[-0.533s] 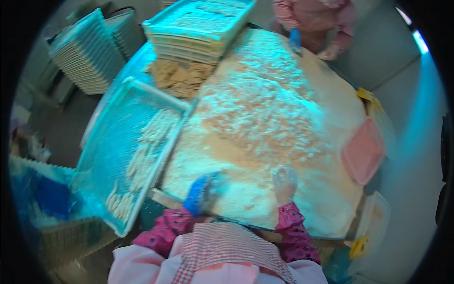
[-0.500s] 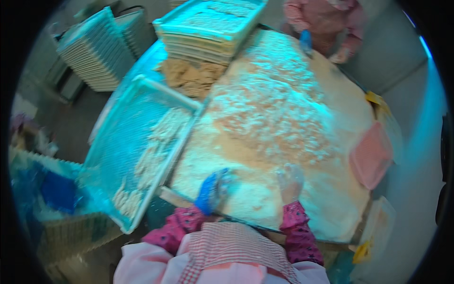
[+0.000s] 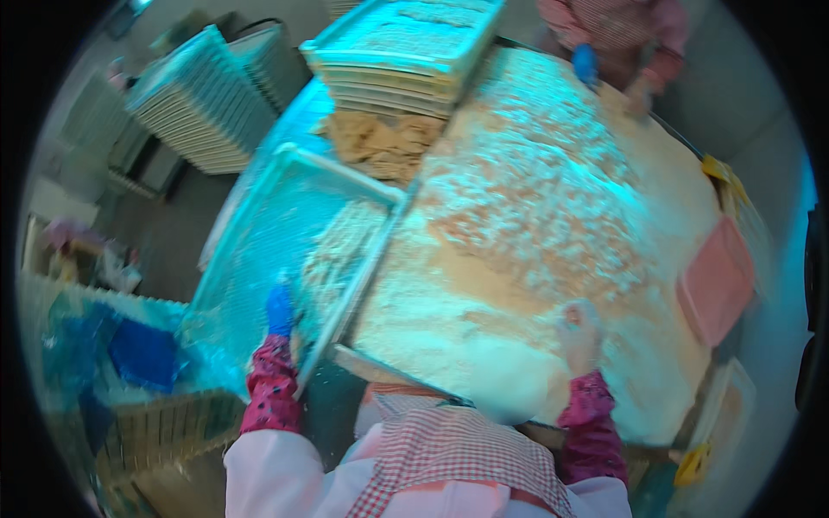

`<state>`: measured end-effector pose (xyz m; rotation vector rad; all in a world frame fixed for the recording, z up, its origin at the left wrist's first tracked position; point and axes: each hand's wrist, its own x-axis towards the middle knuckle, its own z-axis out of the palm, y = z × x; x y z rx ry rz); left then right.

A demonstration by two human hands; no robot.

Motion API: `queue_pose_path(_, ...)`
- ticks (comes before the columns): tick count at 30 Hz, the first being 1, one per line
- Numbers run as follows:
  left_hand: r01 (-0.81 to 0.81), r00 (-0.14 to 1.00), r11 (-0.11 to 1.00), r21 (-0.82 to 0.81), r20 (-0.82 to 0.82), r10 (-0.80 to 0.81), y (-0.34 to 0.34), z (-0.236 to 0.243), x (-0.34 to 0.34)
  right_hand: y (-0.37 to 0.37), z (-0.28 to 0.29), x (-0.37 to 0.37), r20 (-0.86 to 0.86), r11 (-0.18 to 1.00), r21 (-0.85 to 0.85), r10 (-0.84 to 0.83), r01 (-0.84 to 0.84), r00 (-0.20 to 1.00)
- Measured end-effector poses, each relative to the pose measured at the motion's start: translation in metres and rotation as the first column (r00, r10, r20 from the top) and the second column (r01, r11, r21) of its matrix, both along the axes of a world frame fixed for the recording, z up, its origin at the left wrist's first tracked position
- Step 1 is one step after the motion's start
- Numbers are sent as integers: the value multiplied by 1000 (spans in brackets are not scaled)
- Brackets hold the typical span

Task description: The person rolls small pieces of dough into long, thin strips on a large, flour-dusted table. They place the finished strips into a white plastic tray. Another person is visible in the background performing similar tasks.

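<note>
My left hand (image 3: pixel 280 309), in a blue glove, is over the near end of a large pale blue mesh tray (image 3: pixel 350 306), beside a row of pale floury strips (image 3: pixel 345 250). Blur hides its fingers and anything in them. On the floured table (image 3: pixel 484 341), my right hand (image 3: pixel 580 337), in a whitish glove, is at the near edge of a wide heap of flour-coated pieces (image 3: pixel 535 207). Its fingers look curled in; what they hold, if anything, cannot be made out.
Stacked trays (image 3: pixel 389 82) stand at the far left of the table, by a crumpled brown cloth (image 3: pixel 384 142). More stacked trays (image 3: pixel 203 104) stand on the floor. A pink basket (image 3: pixel 717 281) lies at the right edge. Across the table stands a co-worker (image 3: pixel 613 39) with a blue glove.
My left hand has moved left from the table edge into the tray. My right hand stays by the heap, its fingers now more curled. The whole view has shifted a little.
</note>
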<state>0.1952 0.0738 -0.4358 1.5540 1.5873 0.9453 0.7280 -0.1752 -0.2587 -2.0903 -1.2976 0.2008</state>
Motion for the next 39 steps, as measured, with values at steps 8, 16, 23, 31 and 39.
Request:
queue_pose_path(8,589,805,797,130,-174,-567,-97,106,206,-56,-47,-3,-353,916,4,-374,401,858)
queue_pose_path(16,959,268,243,143,-189,-945,-178,101,368,5,-28,17,110,980,99,-184,174,977)
queue_pose_path(23,919,395,372,131,-289,-872,-161,112,337,15,-26,29,294,990,-118,-38,76,955)
queue_pose_path(31,912,66,-47,407,-259,-964,-194,109,360,30,-23,9,519,999,-2,44,-50,854)
queue_pose_path(39,829,559,488,273,-458,-692,-131,94,304,-28,-43,31,-225,994,-3,-111,113,968)
